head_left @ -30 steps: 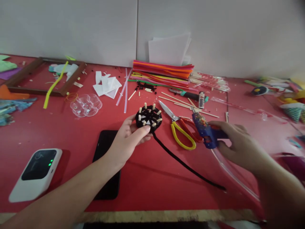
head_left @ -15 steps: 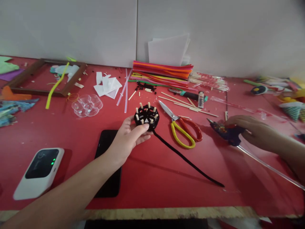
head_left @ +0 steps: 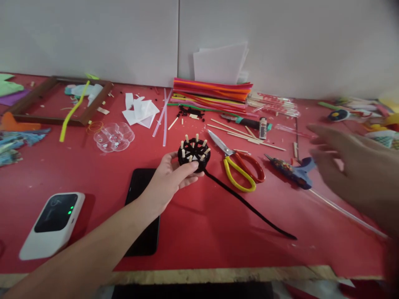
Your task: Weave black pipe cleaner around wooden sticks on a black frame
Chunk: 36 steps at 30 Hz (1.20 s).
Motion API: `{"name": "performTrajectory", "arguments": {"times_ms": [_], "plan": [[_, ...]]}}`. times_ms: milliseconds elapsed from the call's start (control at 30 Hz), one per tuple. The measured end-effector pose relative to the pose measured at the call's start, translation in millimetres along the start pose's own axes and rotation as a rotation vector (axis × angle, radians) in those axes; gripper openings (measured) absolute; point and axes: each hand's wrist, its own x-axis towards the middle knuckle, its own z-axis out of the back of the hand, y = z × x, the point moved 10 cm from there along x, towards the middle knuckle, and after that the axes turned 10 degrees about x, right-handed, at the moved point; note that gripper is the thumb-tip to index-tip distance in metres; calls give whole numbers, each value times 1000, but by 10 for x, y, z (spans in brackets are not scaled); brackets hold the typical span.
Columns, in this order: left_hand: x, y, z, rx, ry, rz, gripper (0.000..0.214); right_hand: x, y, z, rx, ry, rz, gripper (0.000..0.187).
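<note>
The left hand (head_left: pixel 170 178) still pinches the black wheel (head_left: pixel 193 154) of wound pipe cleaner and short wooden pegs, thumb on its near rim, holding it just above the bench (head_left: pixel 202 245). The wheel's loose black tail (head_left: pixel 249 207) trails off to the right across the red surface. The right hand (head_left: pixel 352 170), blurred, now hangs open with fingers spread and holds nothing. A second ago it gripped the glue gun (head_left: pixel 293 170), which now lies on the bench just beside the yellow-and-red scissors (head_left: pixel 241 168). A black phone (head_left: pixel 143 207) lies under the left wrist.
</note>
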Motion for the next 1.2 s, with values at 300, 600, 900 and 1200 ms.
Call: {"name": "performTrajectory", "arguments": {"times_ms": [300,600,900,1200], "plan": [[-7,-53,-10,14,48,-94,72,-818,1504,-897,390,417,358,12],[-16,-51,-66,109,89,-78,46,-834,1489,-777,504,244,515,10],[-42,-11,-121,183,132,-29,36,-790,1466,-652,557,117,553,14],[-52,39,-140,193,156,3,25,-761,1425,-678,534,136,475,13]]}}
